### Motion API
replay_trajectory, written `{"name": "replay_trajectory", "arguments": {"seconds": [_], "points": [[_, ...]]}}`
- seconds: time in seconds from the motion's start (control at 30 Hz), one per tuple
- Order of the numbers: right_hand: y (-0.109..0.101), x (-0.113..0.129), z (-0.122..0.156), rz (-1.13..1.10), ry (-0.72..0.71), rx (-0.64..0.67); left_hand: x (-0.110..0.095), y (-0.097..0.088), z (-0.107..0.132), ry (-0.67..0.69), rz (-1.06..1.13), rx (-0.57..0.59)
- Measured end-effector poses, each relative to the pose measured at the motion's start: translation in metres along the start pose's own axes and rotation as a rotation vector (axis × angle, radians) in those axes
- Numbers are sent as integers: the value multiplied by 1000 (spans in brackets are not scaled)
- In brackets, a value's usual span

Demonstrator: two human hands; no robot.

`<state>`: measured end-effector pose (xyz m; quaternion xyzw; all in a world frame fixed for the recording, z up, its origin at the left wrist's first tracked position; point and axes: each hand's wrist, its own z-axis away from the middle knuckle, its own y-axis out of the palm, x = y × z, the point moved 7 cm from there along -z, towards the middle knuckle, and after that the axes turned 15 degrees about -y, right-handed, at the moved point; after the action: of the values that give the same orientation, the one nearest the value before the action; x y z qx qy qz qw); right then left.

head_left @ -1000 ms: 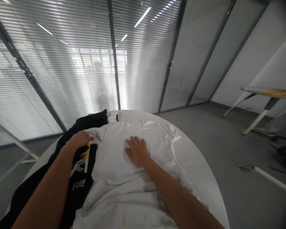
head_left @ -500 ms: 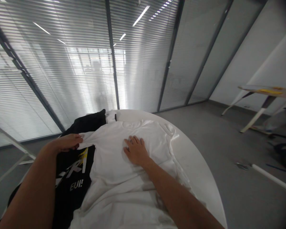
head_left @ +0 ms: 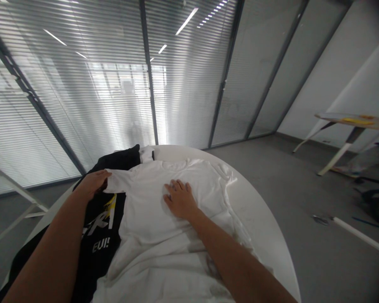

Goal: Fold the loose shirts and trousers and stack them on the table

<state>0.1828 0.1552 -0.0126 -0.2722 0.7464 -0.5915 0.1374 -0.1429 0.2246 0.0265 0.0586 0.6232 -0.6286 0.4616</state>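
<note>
A white T-shirt (head_left: 151, 202) lies spread on a round white table (head_left: 265, 214), its neckline towards the far side. My right hand (head_left: 180, 200) rests flat on the shirt's chest with its fingers apart. My left hand (head_left: 91, 184) lies open at the left, its fingertips at the tip of the shirt's sleeve. Under that hand and partly below the white shirt lies a black garment (head_left: 101, 223) with a white and yellow print. Its far end bunches up beyond the collar.
Behind the table stands a glass partition (head_left: 82, 84) with slatted blinds. Grey floor surrounds the table. A trestle table (head_left: 350, 122) stands at the right, a white tube (head_left: 361, 235) lies on the floor, and a white frame (head_left: 9, 189) stands at the left.
My left hand has moved left, and the shirt's left sleeve now lies drawn out flatter over the black garment. My right hand stays in place.
</note>
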Motion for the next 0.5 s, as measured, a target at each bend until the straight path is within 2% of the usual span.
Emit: {"name": "replay_trajectory", "arguments": {"seconds": [0.13, 0.23, 0.43, 0.5], "points": [[1, 0, 0, 3, -4, -9, 11, -7, -4, -178, 264, 57], [2, -1, -1, 3, 0, -8, 16, -15, -4, -247, 314, 69], [1, 0, -1, 5, 5, 3, 25, -24, -17, -236, 116, -69], [0, 0, -1, 2, 6, 11, 23, -21, -25, -176, -19, -117]]}}
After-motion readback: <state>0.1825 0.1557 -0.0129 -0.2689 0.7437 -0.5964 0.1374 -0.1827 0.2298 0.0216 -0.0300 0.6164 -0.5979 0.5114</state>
